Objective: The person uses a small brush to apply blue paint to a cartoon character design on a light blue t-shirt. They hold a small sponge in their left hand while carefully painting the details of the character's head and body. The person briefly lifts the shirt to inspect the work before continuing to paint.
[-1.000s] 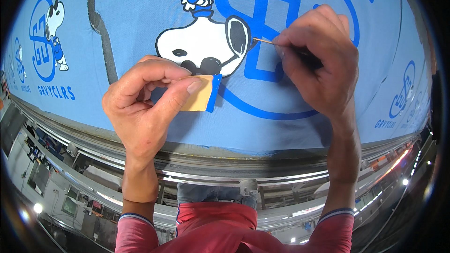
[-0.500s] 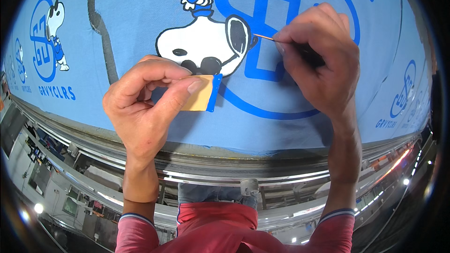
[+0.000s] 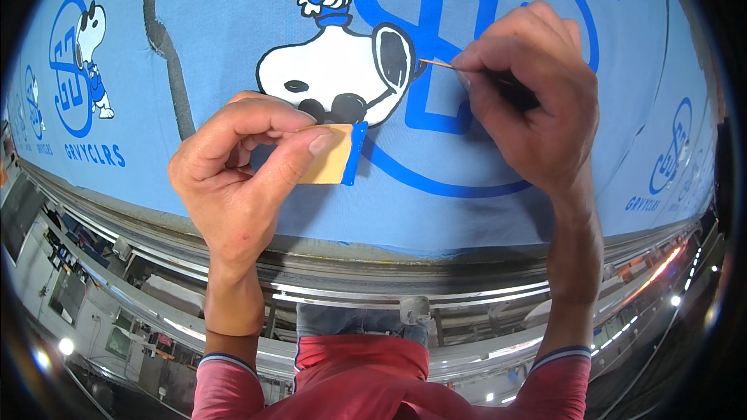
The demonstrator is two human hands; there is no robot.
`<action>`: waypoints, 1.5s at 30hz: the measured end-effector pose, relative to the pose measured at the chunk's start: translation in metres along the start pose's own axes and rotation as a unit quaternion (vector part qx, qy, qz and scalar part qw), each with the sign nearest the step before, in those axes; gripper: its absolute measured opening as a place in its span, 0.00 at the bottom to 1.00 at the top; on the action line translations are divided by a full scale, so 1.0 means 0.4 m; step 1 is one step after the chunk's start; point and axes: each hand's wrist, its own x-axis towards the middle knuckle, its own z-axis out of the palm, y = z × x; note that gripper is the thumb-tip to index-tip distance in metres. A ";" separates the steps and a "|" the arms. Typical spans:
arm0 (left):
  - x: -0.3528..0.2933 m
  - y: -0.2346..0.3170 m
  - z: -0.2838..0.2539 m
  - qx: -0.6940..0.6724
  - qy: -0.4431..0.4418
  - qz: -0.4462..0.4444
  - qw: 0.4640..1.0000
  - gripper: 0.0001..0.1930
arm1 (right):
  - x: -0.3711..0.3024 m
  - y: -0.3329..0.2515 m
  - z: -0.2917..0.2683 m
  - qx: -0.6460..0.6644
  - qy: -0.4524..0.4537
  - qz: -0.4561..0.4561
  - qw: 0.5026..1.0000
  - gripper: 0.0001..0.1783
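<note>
I see my red short-sleeved shirt, its cuffs trimmed in white and dark blue; forearms and both hands [image 3: 233, 179] are bare, ringless.

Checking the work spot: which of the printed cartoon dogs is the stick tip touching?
The big dog at centre; the stick in the right hand meets its black ear. The small dog at left is untouched.

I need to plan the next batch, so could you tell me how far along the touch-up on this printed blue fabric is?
The cartoon dog print and blue emblem look fully printed. In hand: the right hand holds a thin stick with its tip at the dog's ear edge, while the left hand pinches a tan card edged with blue ink. How much touching-up remains cannot be told.
</note>
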 end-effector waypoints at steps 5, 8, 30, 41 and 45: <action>0.000 0.002 0.000 -0.001 -0.002 -0.004 1.000 0.07 | -0.003 0.000 0.000 -0.002 -0.003 0.001 1.000 0.09; 0.000 -0.001 -0.002 0.002 -0.005 -0.002 1.000 0.07 | -0.003 0.000 0.000 -0.001 -0.002 -0.002 1.000 0.09; 0.002 -0.006 0.000 -0.002 0.008 0.010 1.000 0.07 | -0.003 0.001 -0.004 0.006 -0.014 -0.018 1.000 0.10; -0.001 0.002 -0.002 0.001 -0.002 -0.005 1.000 0.08 | -0.004 0.003 -0.001 0.005 -0.006 -0.019 1.000 0.10; 0.003 -0.005 0.002 -0.002 0.009 0.014 1.000 0.08 | -0.005 0.001 -0.001 0.006 -0.009 -0.018 1.000 0.11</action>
